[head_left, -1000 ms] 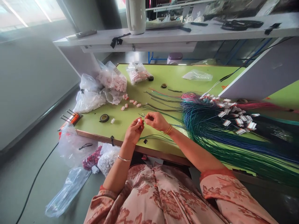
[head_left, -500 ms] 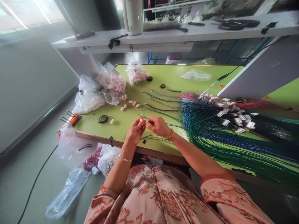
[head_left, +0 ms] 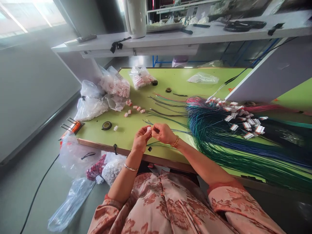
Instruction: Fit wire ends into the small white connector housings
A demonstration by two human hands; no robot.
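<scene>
Turned since the earlier frame, the small plug now shows us white instead of red, pinched between the thumb and fingers of our left hand above the green surface. Our right hand is just beside it, thumb and fingertips pressed together, though we cannot tell whether anything is between them. Loose plugs lie beyond, and a thick bundle of wires spreads rightward.
</scene>
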